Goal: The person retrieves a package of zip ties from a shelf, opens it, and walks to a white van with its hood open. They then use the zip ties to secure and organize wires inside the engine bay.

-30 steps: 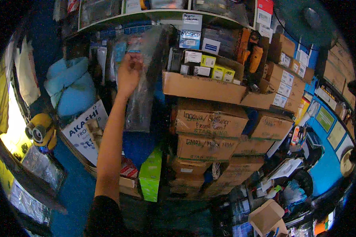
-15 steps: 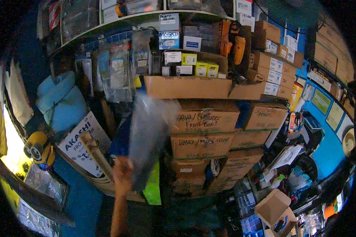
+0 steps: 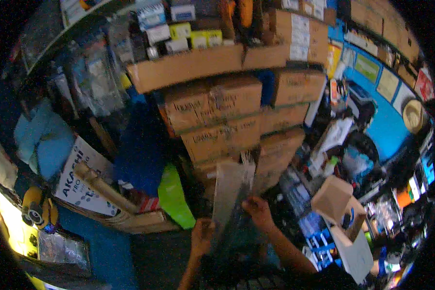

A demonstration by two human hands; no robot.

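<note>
"Holding what, lower centre of frame?"
"Long narrow clear plastic bag. Left hand pinching left edge, right hand the right; hands apart."
"Why both sides?"
"Probably keeps it spread."

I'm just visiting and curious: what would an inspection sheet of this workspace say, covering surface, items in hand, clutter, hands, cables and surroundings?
Surface: below the hands, too dark to make out.
Items in hand: a long, see-through plastic packet; contents unclear.
Clutter: stacked cardboard boxes ahead; a bright green box left of the packet; an open cardboard box among jumbled items at right.
Hands: left hand at the packet's left edge, right hand at its right edge; both appear to grip it.
Cables: nothing seen for certain; picture blurred.
Surroundings: blue wall at right, yellow goggled figure at far left.
</note>
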